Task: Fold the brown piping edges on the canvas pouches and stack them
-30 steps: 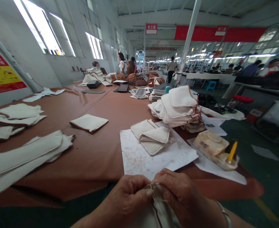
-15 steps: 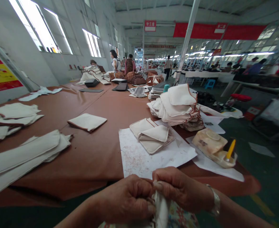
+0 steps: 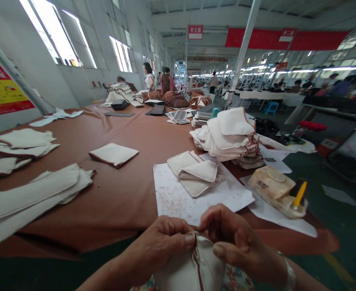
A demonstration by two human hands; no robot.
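A cream fabric piece [image 3: 182, 268] with a brown-edged seam down its middle is held up in front of my lap, before the table's front edge. Between thumb and fingers, my left hand [image 3: 166, 240] pinches its top beside the seam. My right hand [image 3: 238, 242] curves around the right side, thumb apart from the fingers; the fingertips are at the top edge and the thumb rests near the cloth. Just beyond the hands, a folded cream piece with brown edging [image 3: 193, 171] lies on a white paper sheet [image 3: 172, 198] strewn with brown scraps.
On the brown table [image 3: 120, 202], a tall stack of cream pieces [image 3: 226, 135] stands at the right. A glue container [image 3: 272, 186] with a yellow-handled brush [image 3: 300, 194] sits near the right corner. More cream pieces [image 3: 35, 192] lie left. Other people work farther back.
The bunched cream piece has been spread out, showing its brown seam. My right hand has loosened its grip and opened, moving slightly right. The view has shifted a little.
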